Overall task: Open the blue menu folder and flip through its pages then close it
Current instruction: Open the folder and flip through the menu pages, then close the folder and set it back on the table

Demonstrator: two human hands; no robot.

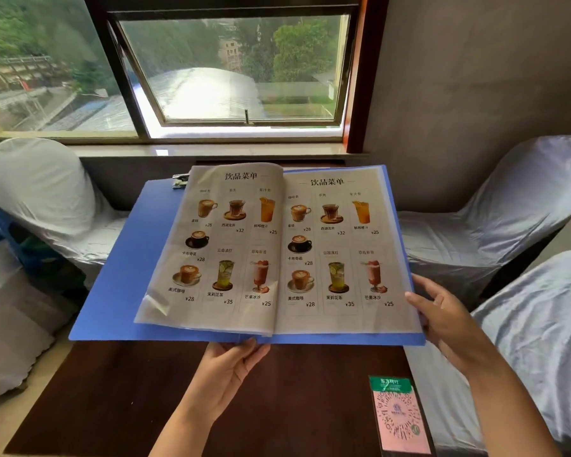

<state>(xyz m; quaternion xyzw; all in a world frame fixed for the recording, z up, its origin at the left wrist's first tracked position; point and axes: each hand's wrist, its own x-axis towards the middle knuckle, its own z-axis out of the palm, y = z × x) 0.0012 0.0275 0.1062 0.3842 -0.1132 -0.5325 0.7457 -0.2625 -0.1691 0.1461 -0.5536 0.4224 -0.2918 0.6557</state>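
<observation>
The blue menu folder (119, 275) is open and held up above the dark wooden table (119, 400). Two drink-menu pages in clear sleeves face me; the left page (218, 249) arches up off the blue cover, and the right page (343, 252) lies flat. My left hand (226, 367) grips the folder's near edge at the spine from below. My right hand (442, 318) holds the folder's right edge near its lower corner, with the thumb on the page sleeve.
A pink and green QR-code card (398, 417) lies on the table at the front right. White-covered chairs stand at the left (40, 199) and the right (495, 219). Beyond the table are a windowsill and a window (238, 70). A metal clip (180, 181) shows behind the folder's far edge.
</observation>
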